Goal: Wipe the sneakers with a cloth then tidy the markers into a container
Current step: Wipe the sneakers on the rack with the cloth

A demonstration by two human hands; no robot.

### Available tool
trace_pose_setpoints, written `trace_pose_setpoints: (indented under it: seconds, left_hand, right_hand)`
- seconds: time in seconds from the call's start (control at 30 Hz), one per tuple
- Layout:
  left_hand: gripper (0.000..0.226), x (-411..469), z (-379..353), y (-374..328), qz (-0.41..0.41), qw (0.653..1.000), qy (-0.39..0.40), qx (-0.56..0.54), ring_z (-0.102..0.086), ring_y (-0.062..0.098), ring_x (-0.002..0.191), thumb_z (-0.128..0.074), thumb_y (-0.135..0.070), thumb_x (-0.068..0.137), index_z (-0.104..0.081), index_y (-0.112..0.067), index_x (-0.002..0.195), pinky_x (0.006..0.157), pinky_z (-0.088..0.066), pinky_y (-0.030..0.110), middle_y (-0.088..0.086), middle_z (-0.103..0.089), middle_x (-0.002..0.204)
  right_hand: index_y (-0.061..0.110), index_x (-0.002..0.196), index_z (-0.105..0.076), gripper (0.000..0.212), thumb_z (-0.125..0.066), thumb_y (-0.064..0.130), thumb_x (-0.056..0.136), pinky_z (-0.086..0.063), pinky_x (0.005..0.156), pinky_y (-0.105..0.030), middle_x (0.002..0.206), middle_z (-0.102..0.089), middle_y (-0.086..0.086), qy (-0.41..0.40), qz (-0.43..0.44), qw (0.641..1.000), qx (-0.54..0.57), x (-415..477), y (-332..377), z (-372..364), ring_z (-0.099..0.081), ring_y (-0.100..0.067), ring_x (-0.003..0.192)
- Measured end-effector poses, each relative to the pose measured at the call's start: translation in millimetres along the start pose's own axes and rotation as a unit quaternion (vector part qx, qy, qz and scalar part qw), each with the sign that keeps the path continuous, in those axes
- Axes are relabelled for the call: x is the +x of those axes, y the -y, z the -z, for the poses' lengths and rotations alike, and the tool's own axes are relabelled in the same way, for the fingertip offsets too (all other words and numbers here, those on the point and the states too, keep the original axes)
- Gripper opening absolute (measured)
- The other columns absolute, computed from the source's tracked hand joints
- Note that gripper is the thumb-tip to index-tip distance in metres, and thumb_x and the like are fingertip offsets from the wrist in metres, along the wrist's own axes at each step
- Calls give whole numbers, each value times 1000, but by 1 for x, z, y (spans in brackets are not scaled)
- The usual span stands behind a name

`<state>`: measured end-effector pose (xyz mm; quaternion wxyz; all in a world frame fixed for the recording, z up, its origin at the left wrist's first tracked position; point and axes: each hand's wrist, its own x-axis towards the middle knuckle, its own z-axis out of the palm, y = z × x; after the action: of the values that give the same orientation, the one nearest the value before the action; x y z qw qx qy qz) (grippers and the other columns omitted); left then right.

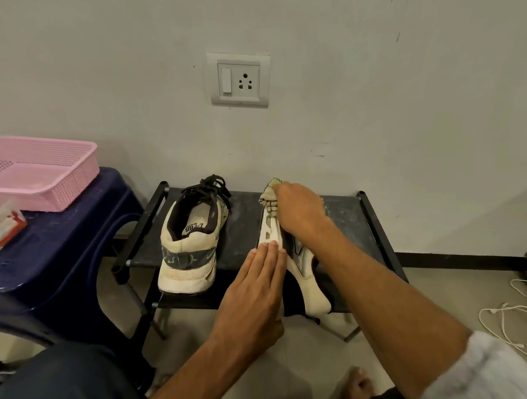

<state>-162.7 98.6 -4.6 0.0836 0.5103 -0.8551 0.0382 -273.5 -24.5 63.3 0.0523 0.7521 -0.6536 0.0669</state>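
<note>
1. In the middle of the frame, a black shoe rack is standing against the wall, and two white sneakers are sitting on its top shelf.
2. Toward the left of that shelf, the upright sneaker is resting on its sole, with its heel facing the camera and its dark laces bunching at the far end.
3. Toward the right of the shelf, the tipped sneaker is lying on its side, with its sole facing left and its heel overhanging the near edge.
4. The right hand is curling round a pale, crumpled cloth and pressing it onto the far, toe end of the tipped sneaker. The cloth is poking out at the hand's left side.
5. The left hand is lying flat and holding nothing, fingers straight and close together. Its fingertips are pressing against the sole of the tipped sneaker.
6. In the upper left of the frame, a pink mesh basket is sitting on a dark blue plastic stool just beside the rack.
7. At the left edge, below the basket, a clear packet with red trim is lying on the stool. I cannot tell what is inside it.
8. Above the rack, a wall socket is showing on the pale wall.
9. At the lower right, white cables are trailing over the floor.
</note>
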Motion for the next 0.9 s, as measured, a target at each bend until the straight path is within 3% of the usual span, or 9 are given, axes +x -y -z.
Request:
trace_pose_setpoints:
  seconds: [0.17,0.3,0.37,0.53,0.73,0.9]
  left_hand:
    - [108,-1,-5,3,-13,1000,0,1,-41,35,135,-83,-39,44,-49,1,138,110,-30,44,21,-46,143]
    - [106,-1,-5,3,-18,1000,-1,3,-42,35,134,-84,-42,45,-51,0,136,110,-31,45,21,-47,142]
    - [104,-1,-3,1,-9,1000,-9,9,-40,35,136,-82,-35,47,-47,2,138,111,-29,46,23,-44,144]
    - [109,-1,-5,1,-8,1000,-5,2,-37,34,138,-83,-34,48,-41,0,142,110,-32,44,21,-40,148]
    - [105,-1,-6,-1,-10,1000,-15,6,-40,36,135,-81,-31,46,-44,3,139,109,-31,48,23,-44,144]
    - [109,0,-2,0,-12,1000,-7,-4,-39,34,136,-84,-32,45,-45,0,141,109,-34,44,22,-43,146]
  right_hand:
    - [9,109,-63,18,-49,10,97,-47,72,-31,106,-66,-9,10,33,998,-47,-30,17,7,-63,-22,94]
    - [8,131,-48,35,-51,19,98,-43,102,-38,129,-53,-12,-17,75,996,-47,-47,16,-9,-49,-27,120]
    - [7,137,-41,44,-53,17,96,-40,107,-38,137,-48,-13,-17,54,998,-42,-29,5,-15,-45,-27,127]
    - [12,121,-55,25,-50,11,97,-48,83,-33,120,-59,-7,-9,5,1000,-1,4,-7,-3,-58,-23,106]
    - [11,135,-45,39,-48,10,97,-43,97,-36,132,-52,-9,-25,44,998,23,-18,5,-8,-50,-25,120]
    - [12,134,-50,41,-46,2,95,-46,88,-37,128,-57,-11,40,-5,996,85,5,-15,4,-57,-29,112]
